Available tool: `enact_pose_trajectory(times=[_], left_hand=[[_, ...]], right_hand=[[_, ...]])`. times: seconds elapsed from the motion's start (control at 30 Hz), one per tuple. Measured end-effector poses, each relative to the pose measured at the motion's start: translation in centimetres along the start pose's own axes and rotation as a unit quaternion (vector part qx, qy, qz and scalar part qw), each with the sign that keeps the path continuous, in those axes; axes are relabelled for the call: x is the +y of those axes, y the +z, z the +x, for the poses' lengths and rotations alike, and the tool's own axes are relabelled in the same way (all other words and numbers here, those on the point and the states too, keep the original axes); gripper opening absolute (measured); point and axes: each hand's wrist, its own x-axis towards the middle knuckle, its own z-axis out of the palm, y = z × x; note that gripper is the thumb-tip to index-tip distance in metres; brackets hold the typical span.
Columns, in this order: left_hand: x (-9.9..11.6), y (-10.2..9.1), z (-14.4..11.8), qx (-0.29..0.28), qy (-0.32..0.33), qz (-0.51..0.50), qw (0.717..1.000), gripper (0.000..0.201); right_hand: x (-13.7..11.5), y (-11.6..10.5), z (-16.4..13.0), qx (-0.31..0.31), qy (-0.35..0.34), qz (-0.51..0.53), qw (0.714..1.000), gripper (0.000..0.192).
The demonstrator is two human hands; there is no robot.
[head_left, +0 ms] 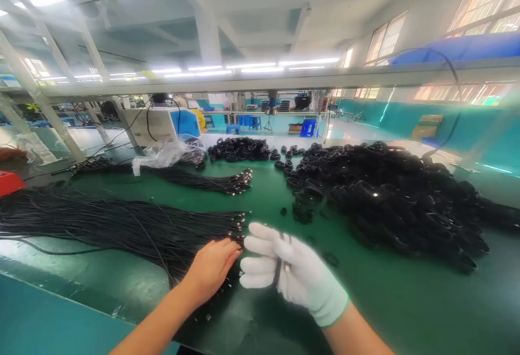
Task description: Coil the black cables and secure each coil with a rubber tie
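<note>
My bare left hand point(213, 268) rests at the ends of a long bundle of black cables point(134, 219). Its fingers are pressed together and bent downward, and what lies under them is hidden. Just to the right, my right hand point(290, 271) wears a white glove with a pale green cuff. Its thumb pins a thin piece of black cable point(278, 273) across the fingers, which stretch toward the left hand. A small pale end shows by the palm. Bright metal tips show on the bundle's ends.
A large heap of black coiled cables point(390, 198) covers the right of the green table point(260, 192). A smaller coil pile point(239, 149) lies at the back. A second cable bundle point(203, 180) lies behind the first, near a clear plastic bag point(160, 153). A metal rail point(260, 80) crosses above.
</note>
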Motion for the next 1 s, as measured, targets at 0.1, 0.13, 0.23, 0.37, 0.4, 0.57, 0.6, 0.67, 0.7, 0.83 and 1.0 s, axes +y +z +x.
enact_pose_trajectory(times=[0.1, 0.13, 0.23, 0.37, 0.4, 0.57, 0.6, 0.67, 0.7, 0.83, 1.0], left_hand=[[2.0, 1.1, -2.4, 0.009, 0.046, 0.077, 0.996, 0.023], [2.7, 1.2, -2.9, 0.017, 0.067, 0.091, 0.993, 0.023], [4.3, 0.0, -3.1, 0.062, 0.125, 0.110, 0.984, 0.021], [3.8, -4.0, -0.8, 0.053, 0.160, 0.041, 0.985, 0.014], [3.5, -4.7, -0.2, 0.030, 0.144, -0.009, 0.989, 0.015], [1.2, -3.8, 2.0, -0.097, 0.037, -0.283, 0.954, 0.016], [0.5, -3.0, 2.1, -0.090, 0.030, -0.290, 0.952, 0.018], [-0.7, -1.7, 2.0, -0.052, 0.027, -0.225, 0.973, 0.025], [-1.2, -1.2, 1.7, -0.033, 0.028, -0.165, 0.985, 0.027], [-0.5, 0.1, -0.5, 0.012, 0.041, 0.061, 0.997, 0.025], [3.6, 0.4, -2.3, 0.051, 0.123, 0.125, 0.983, 0.020]], right_hand=[[-0.1, -0.2, 0.3, 0.046, -0.045, -0.040, 0.997, 0.028], [0.1, -0.3, 0.4, 0.069, -0.047, -0.055, 0.995, 0.027], [1.1, -0.6, 0.3, 0.144, -0.030, -0.122, 0.982, 0.032], [2.3, -0.7, -0.2, 0.029, 0.091, -0.134, 0.986, 0.036], [2.6, -0.6, -0.3, -0.011, 0.123, -0.116, 0.986, 0.039], [3.3, 0.2, -0.1, -0.046, 0.164, -0.006, 0.985, 0.035], [3.2, 0.4, 0.0, -0.040, 0.147, 0.013, 0.988, 0.034], [2.4, 0.7, 0.3, -0.023, 0.083, 0.033, 0.996, 0.033], [1.9, 0.7, 0.4, -0.013, 0.045, 0.035, 0.998, 0.031], [-0.2, 0.7, 0.7, 0.021, -0.066, 0.004, 0.998, 0.020], [0.3, -0.1, 0.7, 0.136, -0.072, -0.095, 0.984, 0.023]])
